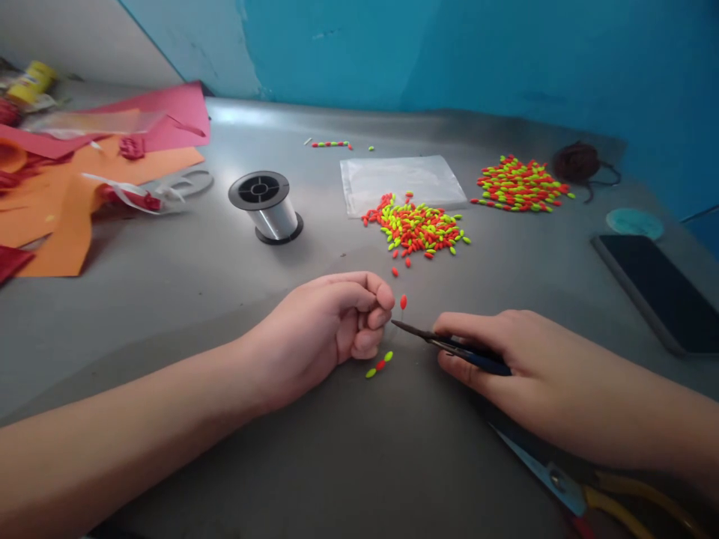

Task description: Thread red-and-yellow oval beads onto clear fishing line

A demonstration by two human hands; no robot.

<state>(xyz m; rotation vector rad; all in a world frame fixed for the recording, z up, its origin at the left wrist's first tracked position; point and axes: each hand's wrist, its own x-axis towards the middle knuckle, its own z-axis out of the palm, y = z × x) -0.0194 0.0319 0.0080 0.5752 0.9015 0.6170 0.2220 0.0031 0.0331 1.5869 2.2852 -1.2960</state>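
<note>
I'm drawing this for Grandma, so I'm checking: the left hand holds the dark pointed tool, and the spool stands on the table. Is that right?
Not quite: the head view shows the dark pointed tool in the right hand, not the left hand. The spool does stand on the table.

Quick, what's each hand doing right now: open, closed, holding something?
Left hand: closed; whether it pinches anything cannot be told.
Right hand: closed, holding needle-nose pliers.

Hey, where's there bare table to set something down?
Two patches look bare: between the right bead heap, phone and right hand; and between the left forearm and yellow-handled scissors. Far left is crowded with orange paper and pink paper.
</note>
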